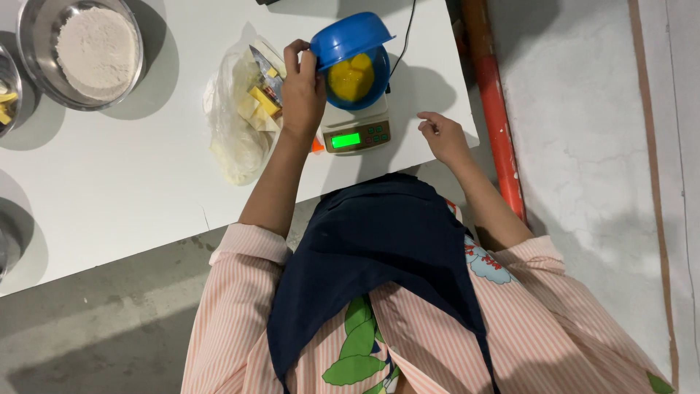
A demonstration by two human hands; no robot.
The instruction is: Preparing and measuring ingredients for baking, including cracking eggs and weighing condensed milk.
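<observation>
Looking down from my head camera, I see my left hand (pixel 302 87) raised over a white table (pixel 131 175), fingers curled around the rim of a blue bowl (pixel 350 36) that it holds tilted, its opening facing down. Directly under that bowl sits a second blue bowl (pixel 355 79) holding yellow pieces (pixel 351 76). That lower bowl rests on a small kitchen scale (pixel 357 128) whose display glows green on the edge nearest me. A dark cable (pixel 405 36) runs from behind the scale towards the far edge of the table.

Just to the left of my left hand lies a clear plastic bag (pixel 237 120), crumpled open, with pale yellow blocks (pixel 259 106) and a scrap of shiny wrapper inside it. The bag touches the side of my hand.

My right hand (pixel 441 135) holds nothing: it hovers at the near right corner of the table, fingers loosely bent, just beside the scale but apart from it.

Farther left, near the table's far edge, stands a metal bowl (pixel 29 66) filled with white flour (pixel 97 51). Another metal bowl is partly cut off at the left border.

Below the table I see my pink striped sleeves and a dark navy apron (pixel 379 248). To the right, a red pole (pixel 496 109) stands against a pale concrete floor (pixel 583 146).
</observation>
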